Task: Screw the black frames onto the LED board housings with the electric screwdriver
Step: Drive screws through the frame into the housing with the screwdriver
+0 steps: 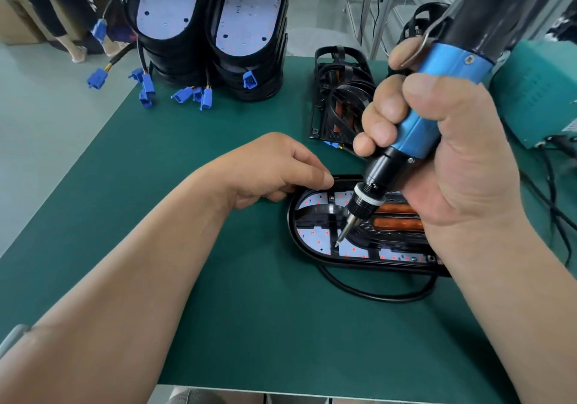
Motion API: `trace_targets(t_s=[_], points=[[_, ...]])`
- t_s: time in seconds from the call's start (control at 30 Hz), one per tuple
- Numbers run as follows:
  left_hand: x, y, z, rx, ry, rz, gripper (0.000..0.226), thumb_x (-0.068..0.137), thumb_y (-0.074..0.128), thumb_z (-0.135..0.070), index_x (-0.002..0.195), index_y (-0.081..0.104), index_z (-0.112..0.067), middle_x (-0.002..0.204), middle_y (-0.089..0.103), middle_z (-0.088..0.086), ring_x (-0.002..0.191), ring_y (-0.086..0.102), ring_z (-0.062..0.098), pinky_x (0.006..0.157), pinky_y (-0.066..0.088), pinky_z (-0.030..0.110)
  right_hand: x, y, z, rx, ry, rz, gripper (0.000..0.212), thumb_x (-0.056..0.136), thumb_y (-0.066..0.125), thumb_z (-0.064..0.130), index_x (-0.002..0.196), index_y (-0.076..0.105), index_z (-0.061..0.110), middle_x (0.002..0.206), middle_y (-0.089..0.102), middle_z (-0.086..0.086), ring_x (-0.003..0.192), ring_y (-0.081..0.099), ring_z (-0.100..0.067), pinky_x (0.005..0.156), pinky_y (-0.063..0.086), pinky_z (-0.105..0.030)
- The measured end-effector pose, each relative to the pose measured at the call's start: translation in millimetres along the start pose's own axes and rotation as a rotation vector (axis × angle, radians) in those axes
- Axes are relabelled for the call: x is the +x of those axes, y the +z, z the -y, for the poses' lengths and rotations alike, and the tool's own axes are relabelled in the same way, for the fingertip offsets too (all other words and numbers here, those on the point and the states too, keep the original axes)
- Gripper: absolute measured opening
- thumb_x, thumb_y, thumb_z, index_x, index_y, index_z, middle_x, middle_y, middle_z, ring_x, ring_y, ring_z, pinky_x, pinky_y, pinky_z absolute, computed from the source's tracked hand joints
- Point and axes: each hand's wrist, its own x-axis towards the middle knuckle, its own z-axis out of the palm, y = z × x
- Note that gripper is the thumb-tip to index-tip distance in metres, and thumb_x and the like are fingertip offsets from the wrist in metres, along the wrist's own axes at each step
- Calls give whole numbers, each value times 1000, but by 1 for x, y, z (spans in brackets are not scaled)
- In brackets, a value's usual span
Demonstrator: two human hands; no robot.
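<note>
An LED board housing [292, 235] lies flat near the right edge of the table [249, 325], with a black frame [315, 210] seated inside it over the dotted board. The right hand [452, 160] is wrapped tightly around the electric screwdriver [452, 64], whose bit [344, 234] is angled down at a frame tab near the housing's front rim. The left hand [274, 171] pinches the far rim to steady it.

This unit looks mid-fastening; how many screws are already seated cannot be told. Much seems left: two stacks of housings [249, 44] at the far edge show bare boards, and a pile of frames [338, 97] waits beside them. Blue connectors [187, 94] trail from the stacks, a black cable [374, 295] loops off the front rim, and a teal box [537, 97] sits at the right edge. The right hand hides part of the frame.
</note>
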Motion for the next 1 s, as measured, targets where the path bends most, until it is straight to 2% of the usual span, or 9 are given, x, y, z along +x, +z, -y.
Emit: trace_targets(t_s=[0.2,0.3,0.37,0.5,0.7,0.87,1.0], points=[[-1,1,-1,8,-3,-3,25,77,85,-26,92,81,-7,59,42,-2,48,23,11,44,19,19,-1,1,-1,-15,-2,61,24,84,59,16,108,56,12,73,52,0,61,51,-18,64,52,-35],[-3,2,-3,10,0,3,9,87,83,-18,84,81,-10,61,44,0,48,23,11,43,19,19,-2,2,-1,-24,-9,110,25,86,58,16,111,55,12,73,51,1,61,51,-17,63,51,-35],[-3,2,-3,13,1,7,14,90,81,-16,76,79,-16,56,42,-4,47,22,10,43,18,19,-2,2,-1,-15,-1,124,24,87,57,16,110,55,12,72,50,2,59,49,-16,63,50,-34],[-3,3,-5,1,0,2,11,90,80,-15,79,79,-14,55,40,-5,48,21,11,43,17,19,-1,1,-1,20,29,133,18,85,58,16,102,53,16,71,51,3,57,48,-15,61,49,-32],[-4,4,-6,20,2,19,32,90,79,-15,60,74,-23,53,36,-7,48,20,11,43,17,21,-1,0,-1,34,31,195,17,85,56,11,101,52,15,70,52,2,56,49,-15,61,48,-32],[-4,3,-5,23,7,27,29,90,79,-15,62,75,-22,55,36,-6,49,20,12,43,17,20,-1,-1,-1,25,27,216,26,81,62,5,105,54,14,70,51,2,56,49,-15,61,48,-33],[-4,1,-3,30,13,21,23,90,81,-18,68,78,-21,59,36,0,49,21,12,44,18,20,-2,-2,-2,26,-5,194,28,84,62,8,111,55,11,72,51,2,59,50,-15,64,49,-34]])
